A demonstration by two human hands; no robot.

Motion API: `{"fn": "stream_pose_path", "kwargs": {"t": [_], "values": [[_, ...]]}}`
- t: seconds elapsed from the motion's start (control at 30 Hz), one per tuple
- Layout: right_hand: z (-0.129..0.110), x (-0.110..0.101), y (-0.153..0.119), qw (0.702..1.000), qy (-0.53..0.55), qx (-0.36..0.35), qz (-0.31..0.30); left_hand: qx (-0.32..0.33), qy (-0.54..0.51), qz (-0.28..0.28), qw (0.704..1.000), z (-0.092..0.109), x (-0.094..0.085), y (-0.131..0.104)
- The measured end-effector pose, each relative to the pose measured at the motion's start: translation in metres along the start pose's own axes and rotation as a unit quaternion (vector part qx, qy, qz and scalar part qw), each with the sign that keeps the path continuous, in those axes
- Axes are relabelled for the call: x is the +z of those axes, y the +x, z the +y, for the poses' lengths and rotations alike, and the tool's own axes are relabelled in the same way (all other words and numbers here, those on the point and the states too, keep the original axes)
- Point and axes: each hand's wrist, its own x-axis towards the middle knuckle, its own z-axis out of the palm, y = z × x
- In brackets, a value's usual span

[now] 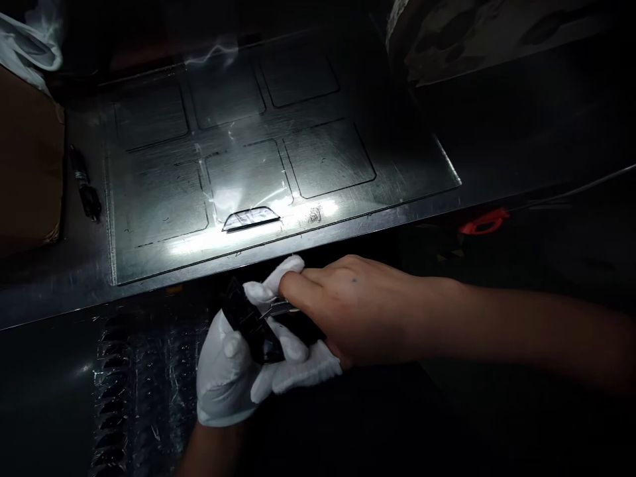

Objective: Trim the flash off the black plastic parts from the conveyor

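Observation:
In a white glove, my left hand (231, 374) is closed around a small black plastic piece (251, 321), tilted, just below the table's front edge. My right hand (342, 298), bare across the back with white cloth at its fingertips, is closed on a thin pointed metal tool (278, 308). The tool's tip meets or nearly meets the black piece; its exact kind is too dark to make out. On the mat above lies a similar trapezoid-shaped dark piece (252, 218) with a shiny face.
A clear mat (328, 159) with rounded outlines covers the metal table. A pen (84, 182) and cardboard box (30, 159) are at left. Below the edge, a clear plastic tray (114, 397) holds several black pieces. A red-handled object (484, 222) sits at right, in shadow.

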Motion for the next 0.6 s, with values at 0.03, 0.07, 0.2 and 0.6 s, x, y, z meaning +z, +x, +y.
{"fn": "stream_pose_path", "kwargs": {"t": [0.03, 0.07, 0.2, 0.6], "values": [[0.0, 0.001, 0.0, 1.0, 0.0, -0.005, 0.007, -0.001, 0.007, 0.004, 1.0, 0.001, 0.002, 0.001], [0.0, 0.002, -0.001, 1.0, -0.002, -0.011, 0.014, 0.0, 0.012, 0.008, 1.0, 0.001, 0.003, 0.002], [-0.001, 0.003, -0.002, 0.999, -0.009, -0.026, 0.027, -0.02, 0.02, 0.026, 0.999, 0.003, 0.004, 0.001], [-0.002, -0.002, -0.001, 1.0, -0.009, -0.014, 0.001, -0.013, 0.024, 0.031, 0.999, 0.003, 0.011, 0.004]]}}
